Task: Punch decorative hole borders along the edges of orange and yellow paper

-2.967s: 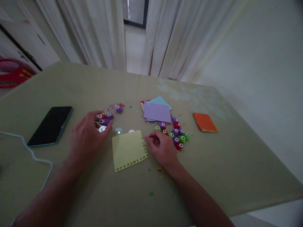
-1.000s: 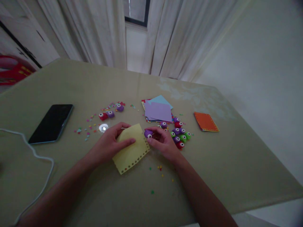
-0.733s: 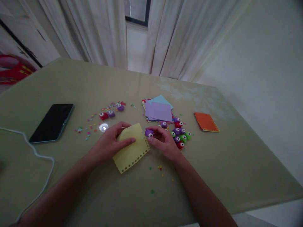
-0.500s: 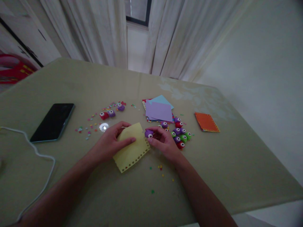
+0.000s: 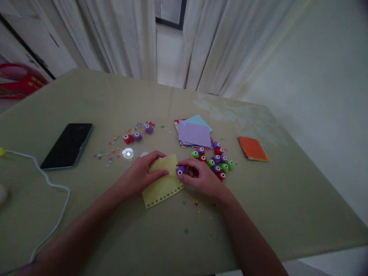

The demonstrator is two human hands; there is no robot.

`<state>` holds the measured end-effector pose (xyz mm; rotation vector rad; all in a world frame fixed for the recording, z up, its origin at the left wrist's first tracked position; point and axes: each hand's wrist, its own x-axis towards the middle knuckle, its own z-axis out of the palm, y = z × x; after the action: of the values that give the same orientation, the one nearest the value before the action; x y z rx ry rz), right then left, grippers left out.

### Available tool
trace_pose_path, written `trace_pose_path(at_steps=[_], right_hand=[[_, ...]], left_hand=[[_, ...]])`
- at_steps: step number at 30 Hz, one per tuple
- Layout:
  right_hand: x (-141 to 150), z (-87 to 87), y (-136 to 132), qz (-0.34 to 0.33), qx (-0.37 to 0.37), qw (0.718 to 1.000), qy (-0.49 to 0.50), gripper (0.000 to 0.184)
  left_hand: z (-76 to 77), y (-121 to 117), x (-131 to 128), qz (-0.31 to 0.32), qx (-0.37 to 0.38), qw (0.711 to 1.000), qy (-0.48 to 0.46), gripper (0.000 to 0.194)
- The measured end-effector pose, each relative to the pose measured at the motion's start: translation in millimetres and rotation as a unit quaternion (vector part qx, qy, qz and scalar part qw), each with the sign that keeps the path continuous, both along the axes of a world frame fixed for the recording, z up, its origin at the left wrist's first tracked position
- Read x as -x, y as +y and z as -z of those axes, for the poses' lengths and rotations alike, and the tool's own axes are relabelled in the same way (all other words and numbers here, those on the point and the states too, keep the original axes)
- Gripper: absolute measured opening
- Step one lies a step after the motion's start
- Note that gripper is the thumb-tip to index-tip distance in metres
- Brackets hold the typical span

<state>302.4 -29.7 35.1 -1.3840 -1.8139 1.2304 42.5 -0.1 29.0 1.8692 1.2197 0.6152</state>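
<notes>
My left hand (image 5: 146,172) grips a yellow sheet of paper (image 5: 161,188) between thumb and fingers. Small punched shapes run along the sheet's near edge and its right edge. At that right edge, my right hand (image 5: 202,172) pinches a small purple paper punch (image 5: 180,170) with an eye on its top. The punch meets the paper's edge; whether the paper sits inside its slot I cannot tell. Just beyond my right hand lies a cluster of red, green and purple punches (image 5: 217,159).
A stack of lilac and blue paper (image 5: 195,135) lies behind the punches, an orange sheet (image 5: 253,148) to the right. Farther left are several punches (image 5: 137,136), scattered paper bits (image 5: 110,153), a shiny disc (image 5: 127,153), a black tablet (image 5: 69,145) and a white cable (image 5: 48,184).
The purple punch has come down slightly along the paper's right edge, and the sheet has turned a little. More of the punch cluster shows behind my right hand.
</notes>
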Motion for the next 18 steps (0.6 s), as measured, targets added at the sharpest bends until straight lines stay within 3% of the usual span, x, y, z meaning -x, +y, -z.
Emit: trace_pose_path(at_steps=[5, 9, 12, 18], right_hand=[[5.3, -0.1, -2.4, 0.015, -0.027, 0.999, -0.025, 0.039], [3.4, -2.1, -1.4, 0.018, -0.023, 1.000, -0.009, 0.038], [-0.5, -2.1, 0.3, 0.024, -0.024, 0.999, -0.006, 0.033], [-1.8, -2.6, 2.9, 0.030, -0.026, 0.999, -0.003, 0.024]], left_hand=[[13.1, -4.8, -8.9, 0.009, -0.119, 0.991, 0.061, 0.045], [13.2, -7.7, -10.4, -0.013, -0.218, 0.967, 0.128, 0.055], [8.0, -9.2, -7.5, 0.019, -0.211, 0.966, 0.150, 0.048], [5.3, -9.3, -3.1, 0.065, -0.175, 0.968, 0.166, 0.057]])
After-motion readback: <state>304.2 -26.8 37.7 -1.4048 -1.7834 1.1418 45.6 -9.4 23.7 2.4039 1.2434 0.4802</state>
